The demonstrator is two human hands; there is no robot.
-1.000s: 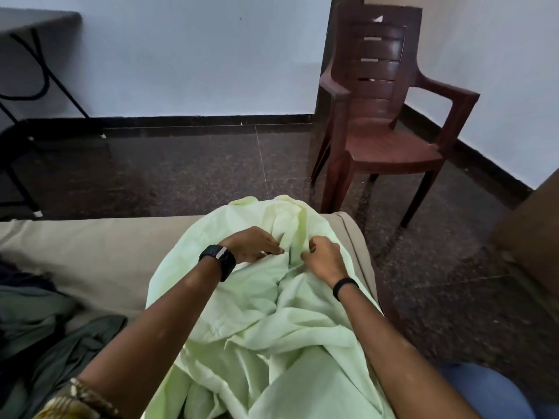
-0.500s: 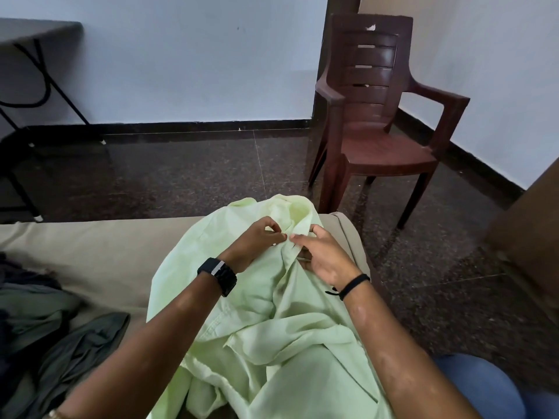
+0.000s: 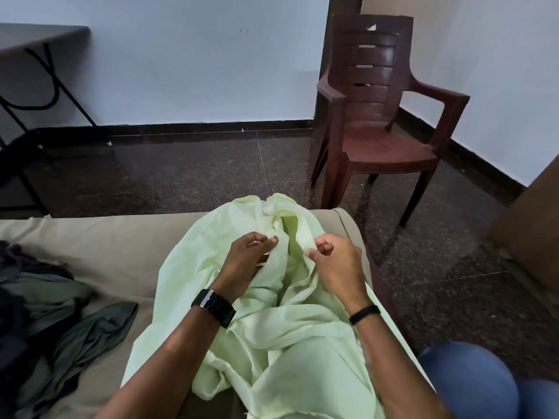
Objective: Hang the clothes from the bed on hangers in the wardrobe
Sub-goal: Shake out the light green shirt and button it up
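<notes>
dark clothes (image 3: 36, 300) cut off left, maybe trousers

just one head cam, looking forward and down, close over the bed (image 3: 99, 246), floor and chair (image 3: 378, 116) beyond

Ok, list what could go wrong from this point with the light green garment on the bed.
1. The light green garment is bunched and twisted; both the left hand and the right hand pinch only small folds, so it may lift tangled and hang crooked.
2. Part of it lies at the bed edge and could slide onto the floor.
3. No hanger is in view.
</notes>
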